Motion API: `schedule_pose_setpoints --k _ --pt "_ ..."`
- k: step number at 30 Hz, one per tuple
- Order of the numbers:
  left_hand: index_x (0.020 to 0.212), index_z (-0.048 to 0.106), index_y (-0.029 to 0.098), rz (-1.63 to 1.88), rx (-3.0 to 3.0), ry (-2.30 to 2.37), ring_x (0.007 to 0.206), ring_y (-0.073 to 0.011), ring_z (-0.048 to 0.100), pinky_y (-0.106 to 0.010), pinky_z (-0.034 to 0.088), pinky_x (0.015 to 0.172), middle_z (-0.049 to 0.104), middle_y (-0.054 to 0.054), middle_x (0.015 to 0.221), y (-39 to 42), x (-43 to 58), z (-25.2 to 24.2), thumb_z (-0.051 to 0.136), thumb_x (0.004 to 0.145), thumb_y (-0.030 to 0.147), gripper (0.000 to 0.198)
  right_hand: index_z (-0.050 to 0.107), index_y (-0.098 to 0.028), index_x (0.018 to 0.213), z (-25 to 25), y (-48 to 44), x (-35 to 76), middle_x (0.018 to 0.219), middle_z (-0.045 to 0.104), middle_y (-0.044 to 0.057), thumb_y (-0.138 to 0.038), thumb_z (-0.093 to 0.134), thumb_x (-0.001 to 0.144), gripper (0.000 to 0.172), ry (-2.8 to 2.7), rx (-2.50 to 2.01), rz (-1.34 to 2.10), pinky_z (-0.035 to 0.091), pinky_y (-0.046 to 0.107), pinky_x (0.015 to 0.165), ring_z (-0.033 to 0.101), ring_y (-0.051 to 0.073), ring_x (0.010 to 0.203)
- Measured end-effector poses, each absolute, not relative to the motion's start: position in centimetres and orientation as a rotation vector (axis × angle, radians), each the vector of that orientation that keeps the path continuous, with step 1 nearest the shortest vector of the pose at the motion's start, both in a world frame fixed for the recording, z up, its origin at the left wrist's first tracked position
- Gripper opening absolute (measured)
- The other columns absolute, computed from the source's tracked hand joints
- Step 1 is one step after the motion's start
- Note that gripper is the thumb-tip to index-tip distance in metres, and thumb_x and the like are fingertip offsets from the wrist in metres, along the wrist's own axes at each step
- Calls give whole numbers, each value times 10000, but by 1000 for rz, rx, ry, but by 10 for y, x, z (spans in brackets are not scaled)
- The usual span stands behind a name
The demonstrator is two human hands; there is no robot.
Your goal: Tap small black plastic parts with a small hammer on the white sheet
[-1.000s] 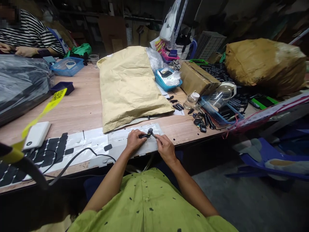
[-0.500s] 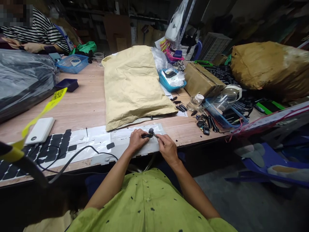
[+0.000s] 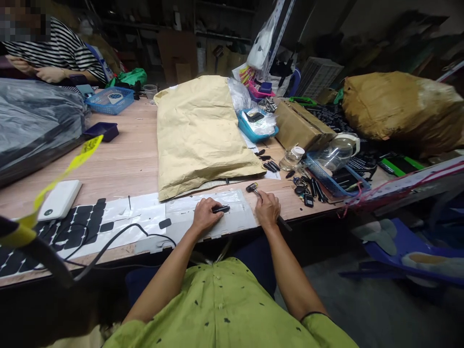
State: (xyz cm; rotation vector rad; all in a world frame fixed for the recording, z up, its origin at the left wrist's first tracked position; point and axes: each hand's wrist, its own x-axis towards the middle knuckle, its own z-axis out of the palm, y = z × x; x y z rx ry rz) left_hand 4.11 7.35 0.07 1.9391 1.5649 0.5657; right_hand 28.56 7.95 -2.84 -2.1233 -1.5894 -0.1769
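Head view. A small black part [image 3: 221, 209] is being pinched in the closed fingers of the left hand [image 3: 203, 215] and pressed flat on a pale plastic sheet [image 3: 237, 218] at the near edge of the wooden table [image 3: 123, 159]. A small hammer [image 3: 252, 187] is being gripped by the right hand [image 3: 267, 209], fingers wrapped round the handle. Its head is being held low past the sheet's far corner, apart from the part; contact with the table cannot be told. A tan paper sack [image 3: 203, 130] is lying just behind the sheet.
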Motion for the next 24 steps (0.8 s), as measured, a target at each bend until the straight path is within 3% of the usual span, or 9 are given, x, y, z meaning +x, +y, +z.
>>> schedule_pose_setpoints --k 5,9,12,15,19,24 --pt "951 804 280 511 1992 1435 993 -269 570 -418 481 919 683 -38 984 77 30 2 737 753 297 209 738 -254 1165 -29 80 280 965 595 75 -147 571 915 319 -1633 -2156 -222 305 311 749 464 218 904" --pt "903 812 287 453 2064 1213 1081 -269 571 -440 475 1019 665 -36 1120 75 11 3 773 720 282 187 731 -257 1166 -29 82 278 972 603 71 -151 565 918 316 -1622 -2188 -225 300 312 755 466 217 911" --pt "880 822 293 385 2085 1085 1290 -307 505 -464 412 1136 602 -35 1380 63 -6 4 817 683 255 200 728 -256 1167 -28 82 276 978 608 72 -149 567 915 318 -1608 -2193 -218 300 314 757 470 217 920" --pt "852 827 309 273 2135 1014 1484 -369 337 -525 286 1229 443 6 1605 44 -16 5 867 631 221 240 729 -254 1167 -27 82 275 981 608 75 -144 562 911 325 -1607 -2183 -205 304 318 758 475 219 924" --pt "805 816 311 144 2257 1100 1566 -390 197 -617 139 1260 301 31 1691 20 -12 5 860 633 174 224 732 -247 1162 -27 82 276 975 602 81 -135 548 909 331 -1604 -2168 -200 302 322 754 478 225 922" --pt "910 806 298 80 2366 1166 1578 -392 159 -653 127 1253 200 2 1722 1 -5 4 846 640 153 309 731 -239 1161 -28 82 277 969 598 86 -134 554 894 337 -1604 -2158 -202 296 327 746 475 230 914"
